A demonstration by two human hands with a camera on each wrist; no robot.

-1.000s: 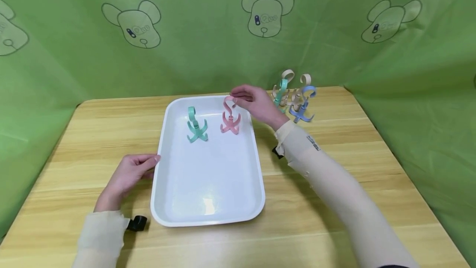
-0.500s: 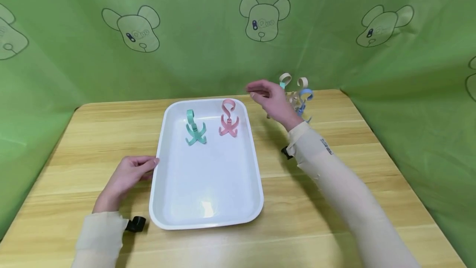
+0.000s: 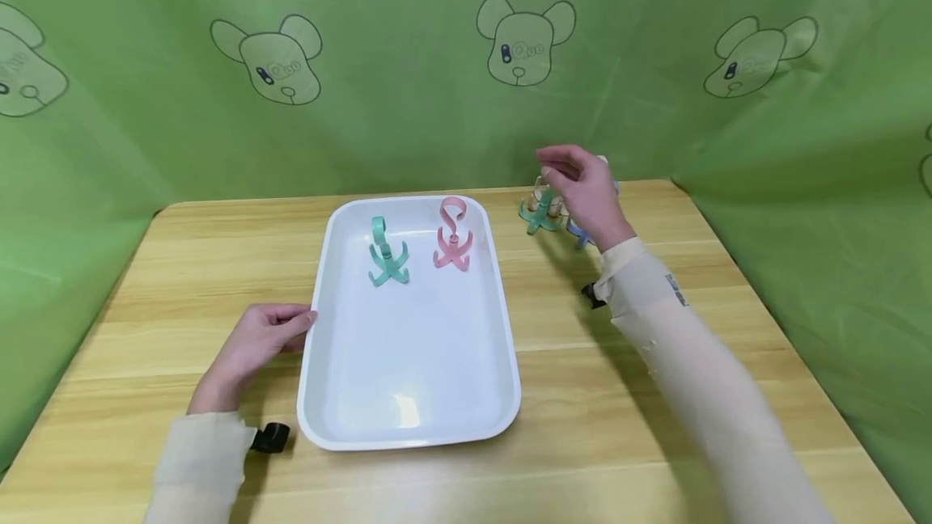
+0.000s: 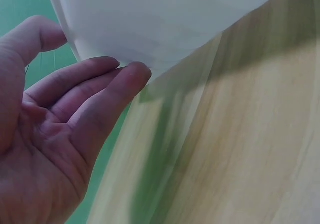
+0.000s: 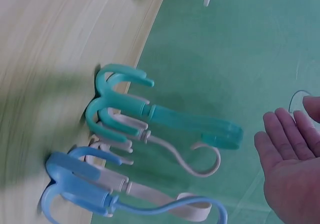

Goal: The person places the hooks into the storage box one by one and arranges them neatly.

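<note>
The right hand (image 3: 586,192) hovers with fingers spread and nothing in its grip, just above a cluster of hooks: the teal hook (image 5: 150,111) nearest below its fingertips, the beige hooks (image 5: 165,154) and blue hook (image 5: 80,181) beside it on the surface (image 3: 182,257). The left hand (image 3: 251,342) lies relaxed, fingertips touching the white tray (image 3: 408,362) edge. Small print on the right sleeve (image 3: 673,289) is unreadable.

I'm looking at a glossy white plastic tray (image 3: 408,395) throwing back a light spot, sitting on a matt, wood-grain table (image 3: 655,427). The teal hook (image 3: 386,253) and pink hook (image 3: 453,237) are showing smooth plastic. Creased green cloth (image 3: 408,39) is hanging behind.
</note>
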